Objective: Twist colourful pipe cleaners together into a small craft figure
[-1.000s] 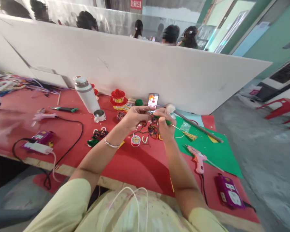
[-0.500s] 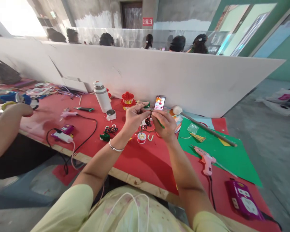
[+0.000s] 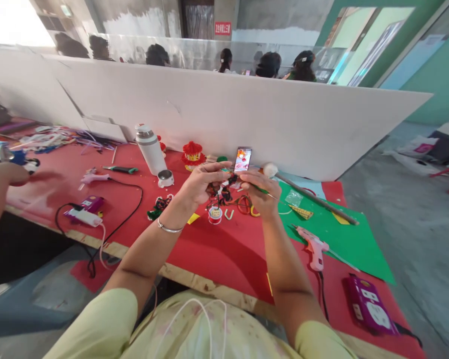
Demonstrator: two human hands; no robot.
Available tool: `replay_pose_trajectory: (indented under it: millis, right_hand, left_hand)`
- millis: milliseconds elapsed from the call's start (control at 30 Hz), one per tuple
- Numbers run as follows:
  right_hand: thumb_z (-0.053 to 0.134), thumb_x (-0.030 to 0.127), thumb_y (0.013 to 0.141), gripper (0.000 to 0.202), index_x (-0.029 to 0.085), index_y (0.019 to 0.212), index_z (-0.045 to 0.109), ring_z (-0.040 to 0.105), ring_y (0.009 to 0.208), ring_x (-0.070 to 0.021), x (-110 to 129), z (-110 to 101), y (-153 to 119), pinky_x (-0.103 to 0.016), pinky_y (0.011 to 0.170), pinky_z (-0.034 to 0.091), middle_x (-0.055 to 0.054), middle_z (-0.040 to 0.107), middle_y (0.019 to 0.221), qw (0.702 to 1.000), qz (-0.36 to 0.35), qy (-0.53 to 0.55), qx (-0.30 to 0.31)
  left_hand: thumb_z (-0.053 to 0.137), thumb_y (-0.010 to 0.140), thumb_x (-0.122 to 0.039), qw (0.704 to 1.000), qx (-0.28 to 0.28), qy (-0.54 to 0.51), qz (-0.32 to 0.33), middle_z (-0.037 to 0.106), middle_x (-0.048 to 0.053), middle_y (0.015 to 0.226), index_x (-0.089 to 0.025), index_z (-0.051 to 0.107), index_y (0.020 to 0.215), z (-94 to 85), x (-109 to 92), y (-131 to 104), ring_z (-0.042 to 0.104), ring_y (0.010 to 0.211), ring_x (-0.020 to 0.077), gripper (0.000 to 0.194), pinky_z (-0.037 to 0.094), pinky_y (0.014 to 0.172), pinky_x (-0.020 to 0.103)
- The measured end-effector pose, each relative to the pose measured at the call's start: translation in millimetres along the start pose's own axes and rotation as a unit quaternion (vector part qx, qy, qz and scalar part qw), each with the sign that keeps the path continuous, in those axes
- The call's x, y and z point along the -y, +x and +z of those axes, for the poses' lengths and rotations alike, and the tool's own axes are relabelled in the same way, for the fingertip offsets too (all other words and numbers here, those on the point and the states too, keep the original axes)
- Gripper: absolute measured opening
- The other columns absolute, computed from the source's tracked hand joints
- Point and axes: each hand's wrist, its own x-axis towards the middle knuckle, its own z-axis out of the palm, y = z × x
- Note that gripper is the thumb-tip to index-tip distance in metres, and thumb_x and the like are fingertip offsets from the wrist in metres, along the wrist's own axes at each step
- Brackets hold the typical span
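My left hand [image 3: 201, 185] is closed in a pinch over the table's middle, its fingertips close to those of my right hand [image 3: 261, 193]. A thin green strip [image 3: 261, 189], perhaps a fuzzy craft stem, runs through the fingers of my right hand. What my left fingers pinch is small and dark, too unclear to name. Below the hands lie a spool [image 3: 215, 215] with a red rim and a bent pale green piece [image 3: 229, 214]. Dark curly stems [image 3: 226, 193] lie behind the spool. A lit phone [image 3: 243, 159] leans against the board just beyond my fingertips.
A white thermos [image 3: 150, 152] and its cup [image 3: 165, 178] stand left, near a red-and-yellow ornament [image 3: 193, 155]. Right are a pink glue gun [image 3: 312, 245], a purple box [image 3: 370, 306] and a stick [image 3: 318, 200] on green sheet. A co-worker's arm [image 3: 2, 187] reaches in from the left.
The view has shifted slightly, so most things sit further left. My fingertips have moved slightly apart, and the green strip has tilted flatter in my right hand.
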Motion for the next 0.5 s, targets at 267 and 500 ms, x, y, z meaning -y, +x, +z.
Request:
replay_pose_trajectory:
  millis: [267, 500]
  right_hand:
    - [0.082, 0.033, 0.094, 0.015, 0.036, 0.108, 0.086, 0.086, 0.100, -0.0229, 10.5, -4.0, 1.6, -0.040, 0.092, 0.071, -0.002, 0.088, 0.117, 0.999, 0.029, 0.008, 0.021]
    - [0.081, 0.029, 0.094, 0.018, 0.037, 0.109, 0.086, 0.086, 0.103, -0.0227, 17.6, -11.0, 6.1, -0.040, 0.093, 0.071, -0.001, 0.089, 0.112, 0.999, 0.018, 0.017, 0.038]
  left_hand:
    - [0.095, 0.062, -0.018, 1.000, 0.000, 0.002, 0.000, 0.074, 0.001, 0.070, -0.021, 0.088, 0.095, -2.9, -1.4, -0.8, 0.057, 0.052, 0.0069, 0.034, 0.039, 0.047, 0.022]
    - [0.094, 0.062, -0.017, 0.999, 0.026, 0.036, 0.015, 0.076, 0.001, 0.070, -0.019, 0.089, 0.093, -6.4, -3.6, 2.6, 0.062, 0.054, 0.0083, 0.032, 0.049, 0.052, 0.022]
